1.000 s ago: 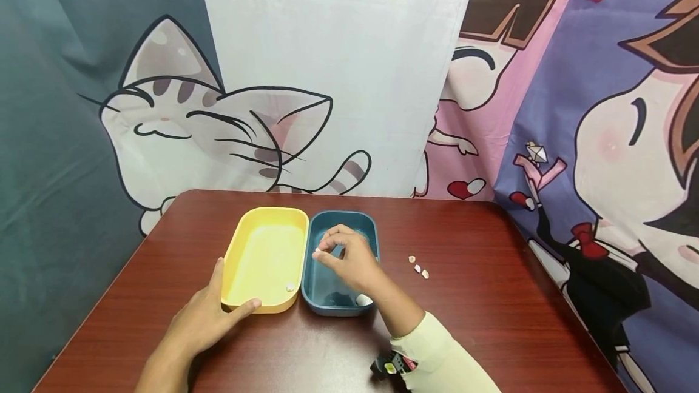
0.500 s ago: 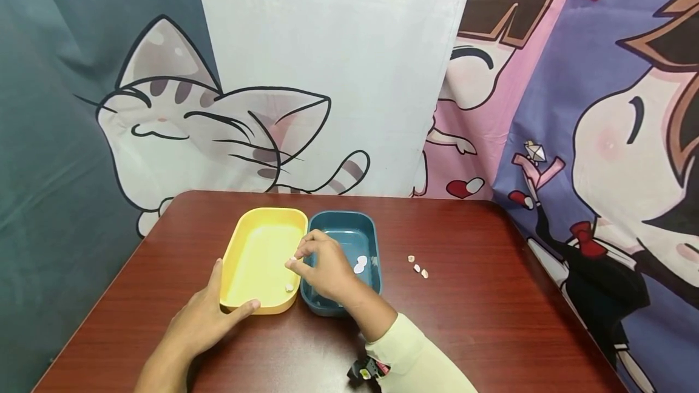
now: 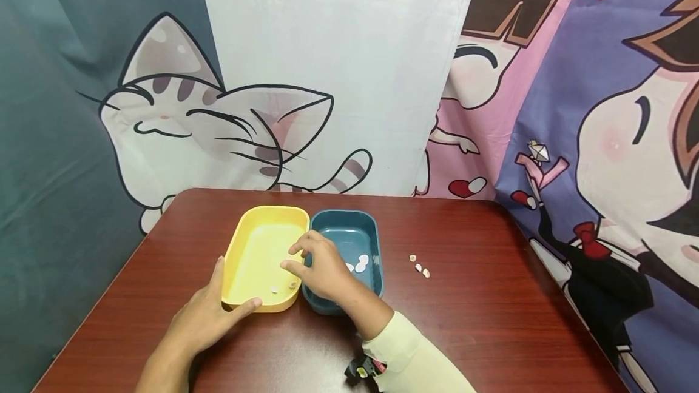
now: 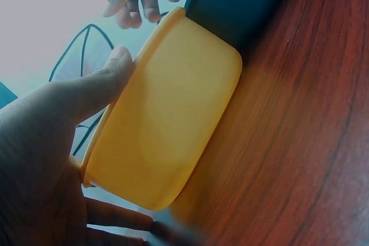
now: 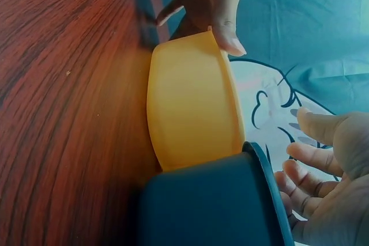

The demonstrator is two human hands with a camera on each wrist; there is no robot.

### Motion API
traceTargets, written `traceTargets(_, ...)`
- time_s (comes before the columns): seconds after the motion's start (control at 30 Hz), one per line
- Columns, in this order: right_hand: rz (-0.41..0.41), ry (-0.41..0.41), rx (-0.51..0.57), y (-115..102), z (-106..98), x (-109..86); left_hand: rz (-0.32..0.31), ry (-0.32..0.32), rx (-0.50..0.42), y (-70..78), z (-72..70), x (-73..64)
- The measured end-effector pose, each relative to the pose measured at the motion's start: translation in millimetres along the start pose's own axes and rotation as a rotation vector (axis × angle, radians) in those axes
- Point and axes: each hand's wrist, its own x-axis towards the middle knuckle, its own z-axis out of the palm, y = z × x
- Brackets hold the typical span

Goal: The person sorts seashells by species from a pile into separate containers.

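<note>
My left hand (image 3: pixel 203 321) grips the near left corner of a yellow plastic box (image 3: pixel 256 241), its thumb lying on the front rim. In the left wrist view that thumb (image 4: pixel 106 82) sits over the rim. My right hand (image 3: pixel 323 267) hovers above the side where the yellow box meets a dark blue box (image 3: pixel 349 223), thumb and fingers apart with nothing between them. Two small whitish shell-like pieces lie in the yellow box, one a pale piece (image 3: pixel 275 290) and the other a browner piece (image 3: pixel 292 285). Several white flat pieces (image 3: pixel 360 267) are in the blue box, partly hidden by my right hand.
Three small pale pieces (image 3: pixel 418 267) lie on the reddish-brown wooden table (image 3: pixel 469 308), right of the blue box. A cartoon-printed cloth (image 3: pixel 404 77) hangs behind the table. A small black device (image 3: pixel 363 369) is under my right sleeve.
My right hand has moved left from over the blue box to the yellow box and let go of a small white piece, which now lies inside. The left hand stays in place.
</note>
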Motion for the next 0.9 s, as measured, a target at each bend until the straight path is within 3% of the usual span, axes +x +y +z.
traceTargets(0.3, 0.001, 0.001, -0.029, 3, -10, -4.8, -0.013, -0.010, 0.000, 1.7, -1.3, 0.9)
traceTargets(0.67, 0.026, 0.042, 0.009, 11, -32, -14.5, -0.042, -0.038, -0.004, 0.5, -1.8, 3.3)
traceTargets(0.9, -0.008, 0.128, -0.005, 21, -45, -19.4, -0.044, -0.036, 0.001, 0.3, -2.0, 1.8)
